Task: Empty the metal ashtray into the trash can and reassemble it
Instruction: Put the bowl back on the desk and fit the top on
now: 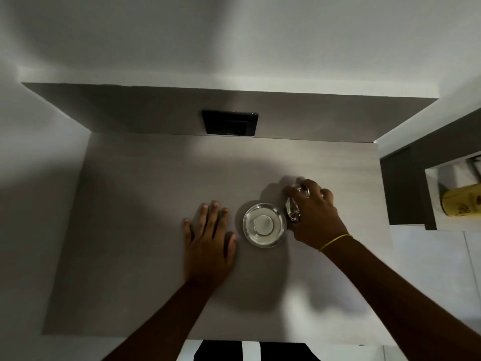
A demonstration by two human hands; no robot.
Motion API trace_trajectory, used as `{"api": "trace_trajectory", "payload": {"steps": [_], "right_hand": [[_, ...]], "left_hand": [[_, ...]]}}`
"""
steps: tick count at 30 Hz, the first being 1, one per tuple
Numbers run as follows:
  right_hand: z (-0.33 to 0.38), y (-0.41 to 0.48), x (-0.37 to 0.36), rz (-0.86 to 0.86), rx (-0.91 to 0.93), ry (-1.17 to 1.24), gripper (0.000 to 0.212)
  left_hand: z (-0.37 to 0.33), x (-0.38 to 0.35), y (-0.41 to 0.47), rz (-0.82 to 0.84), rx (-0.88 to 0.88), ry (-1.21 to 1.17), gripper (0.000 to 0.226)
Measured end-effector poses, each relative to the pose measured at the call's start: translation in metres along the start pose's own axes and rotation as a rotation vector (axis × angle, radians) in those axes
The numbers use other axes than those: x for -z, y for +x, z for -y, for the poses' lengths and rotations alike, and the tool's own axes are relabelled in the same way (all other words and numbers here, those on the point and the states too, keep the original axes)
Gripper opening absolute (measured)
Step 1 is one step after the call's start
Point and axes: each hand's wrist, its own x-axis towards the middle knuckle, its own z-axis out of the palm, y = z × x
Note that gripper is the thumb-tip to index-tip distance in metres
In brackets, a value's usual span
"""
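The right hand (pixel 315 217) grips the ashtray lid (pixel 294 207) (tilted) just beside the ashtray bowl (pixel 264 225); left hand (pixel 208 238) lies flat, fingers spread. Centre the lid squarely over the bowl before lowering.

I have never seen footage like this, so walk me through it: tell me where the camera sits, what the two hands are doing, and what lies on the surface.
There is no machine here. The single picture comes from a wide-angle camera worn on a person's head, looking down at their own bare arms. The surface is a pale table against a wall; a dark panel sits on the wall behind it. The left hand rests flat on the table, palm down, holding nothing. Beside it stands a round shiny metal ashtray bowl with a raised centre. The right hand, with a yellow band at the wrist, grips a second shiny metal piece just right of the bowl, probably the ashtray's top part. No trash can is clearly visible.
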Motion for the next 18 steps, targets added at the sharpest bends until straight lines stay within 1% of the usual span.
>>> {"api": "trace_trajectory", "payload": {"steps": [2,4,7,9,12,14,16,18], "right_hand": [[0.000,0.000,0.003,-0.011,0.028,-0.064,0.085],[-0.002,-0.002,0.006,-0.033,0.019,-0.070,0.081],[-0.006,-0.004,0.009,-0.013,0.006,-0.071,0.086],[-0.010,-0.006,0.013,0.001,-0.023,0.001,0.091],[-0.007,-0.015,0.018,-0.033,-0.058,0.240,0.099],[0.002,-0.022,0.018,-0.039,-0.019,0.352,0.103],[0.018,-0.029,0.013,0.008,0.055,0.380,0.101],[0.034,-0.032,0.005,0.038,0.124,0.328,0.098]], "left_hand": [[-0.002,0.001,0.001,0.003,0.002,0.001,0.064],[-0.004,0.000,0.003,0.003,-0.002,-0.007,0.064],[-0.004,-0.001,0.003,-0.009,-0.008,-0.010,0.064],[-0.004,-0.002,0.003,-0.019,-0.011,-0.004,0.064],[-0.004,-0.003,0.001,-0.041,-0.009,-0.001,0.063],[-0.005,-0.002,0.000,-0.065,-0.008,-0.013,0.062],[-0.005,-0.001,0.000,-0.072,-0.005,-0.022,0.062],[-0.004,-0.001,0.000,-0.062,-0.005,-0.024,0.062]]}}
